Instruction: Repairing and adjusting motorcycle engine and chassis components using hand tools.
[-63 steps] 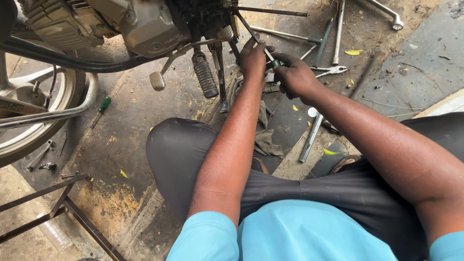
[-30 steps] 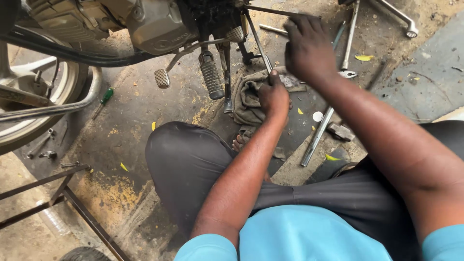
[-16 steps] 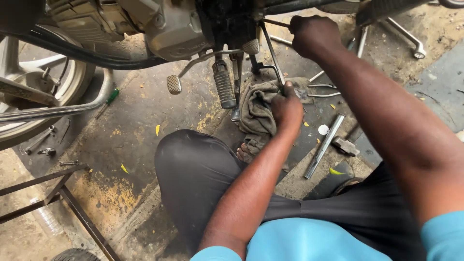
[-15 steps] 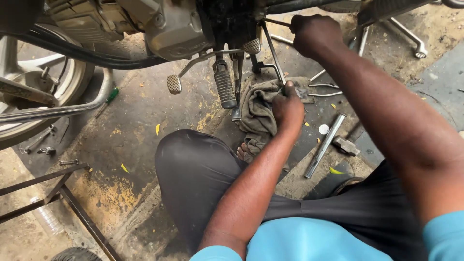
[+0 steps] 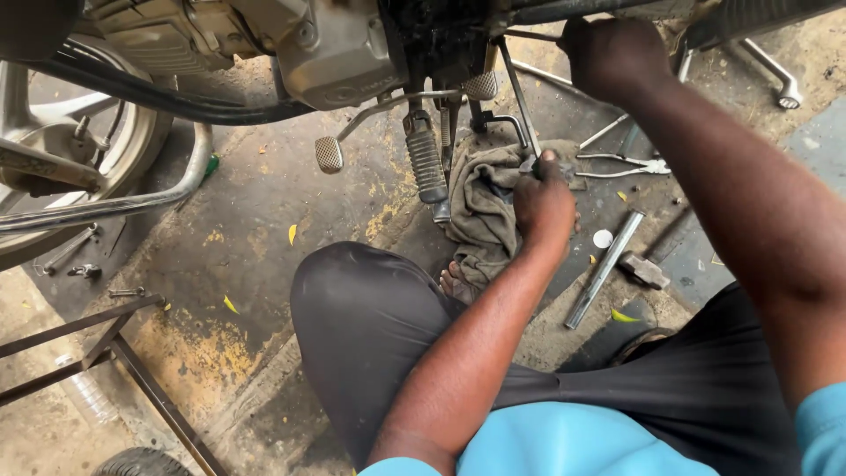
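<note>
A: Two hands are on the job, both under the motorcycle at the top of the frame. How far along does it look?

B: Midway, I'd judge. Tools lie loose on the concrete: pliers right of centre, a metal rod below them, a wrench at upper right. Nothing looks packed away or refitted.

A: What is the left hand doing?

B: It sits at centre frame, fingers curled over a small dark part at the foot of the thin rod that slants down from the engine. Its knuckles hide the part.

A: And the rag?

B: Just left of that hand, touching it, bunched beside the ribbed footpeg.

A: The right hand?

B: Upper right, clenched against the underside of the frame; what it clasps is hidden.
</note>
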